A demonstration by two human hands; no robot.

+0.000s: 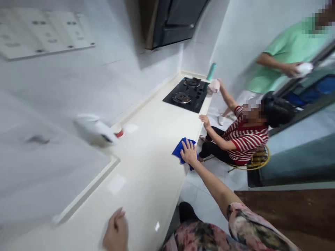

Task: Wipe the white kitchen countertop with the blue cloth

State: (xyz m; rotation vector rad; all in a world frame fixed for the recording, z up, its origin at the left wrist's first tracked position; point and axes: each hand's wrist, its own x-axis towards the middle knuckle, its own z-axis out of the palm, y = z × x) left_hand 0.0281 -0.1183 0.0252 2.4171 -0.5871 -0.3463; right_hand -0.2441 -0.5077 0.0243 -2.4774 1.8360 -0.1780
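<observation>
Now, blue cloth: at five o'clock from the centre of view, at the front edge of the glossy cream table.
Cloth's handling: probably light, soft and limp, nothing fragile; it should slide readily on the smooth top. A flat palm suits it, or a pinch at the loose corner toward nine o'clock.
Right hand: fingers spread, laid flat on the cloth.
Left hand: at seven o'clock, fingers loosely curled; I cannot tell whether it grips anything.
Gas cooktop: at one o'clock, beyond the cloth.
Seated co-worker: at three o'clock, one hand on a pale pink cloth.
Hidden or unclear: the right hand covers part of the blue cloth; the lower frame edge cuts off the left wrist; the white object at nine o'clock is too blurred to identify.
</observation>
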